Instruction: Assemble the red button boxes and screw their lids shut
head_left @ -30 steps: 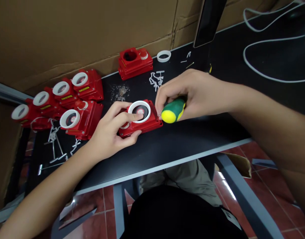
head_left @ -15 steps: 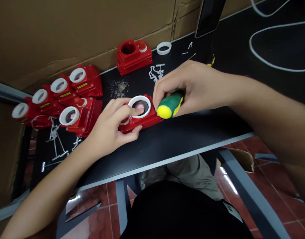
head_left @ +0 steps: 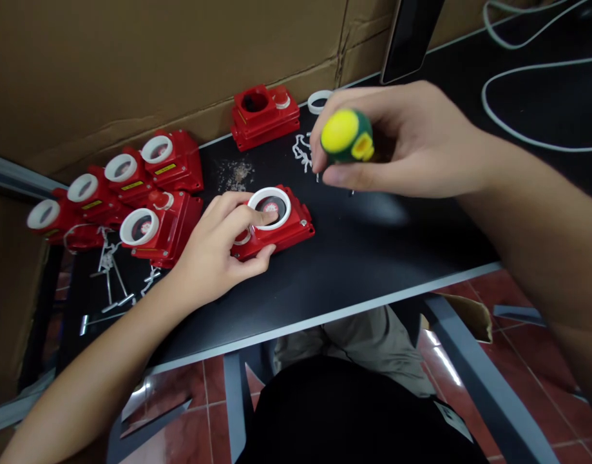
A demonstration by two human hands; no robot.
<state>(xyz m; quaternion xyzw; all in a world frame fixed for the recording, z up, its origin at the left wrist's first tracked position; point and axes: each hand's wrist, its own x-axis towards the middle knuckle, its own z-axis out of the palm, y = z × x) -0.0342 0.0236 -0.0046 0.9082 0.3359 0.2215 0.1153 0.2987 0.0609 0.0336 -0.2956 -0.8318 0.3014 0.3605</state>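
My left hand (head_left: 228, 232) is wrapped over a red box (head_left: 296, 225) with a white ring (head_left: 286, 205) on top. Its index finger reaches inside the ring onto a dark disc with a red-and-white centre, and its thumb lies along the near side. In my right hand (head_left: 402, 142) is a screwdriver (head_left: 343, 135) with a green and yellow handle, its butt end towards me. The hand is raised above the table, right of the box and apart from it. Most of the screwdriver's shaft is hidden.
Several similar red boxes (head_left: 177, 161) stand at the left, beside metal T-bars (head_left: 113, 280) on white cords. Behind are an open red box (head_left: 271, 119), a loose white ring (head_left: 319, 102) and pale crumbs (head_left: 238, 173). White cable (head_left: 498, 109) curves across the right side.
My right hand has lifted the screwdriver up and away from the right end of the red box, uncovering a screw at that corner. The left hand keeps its hold.
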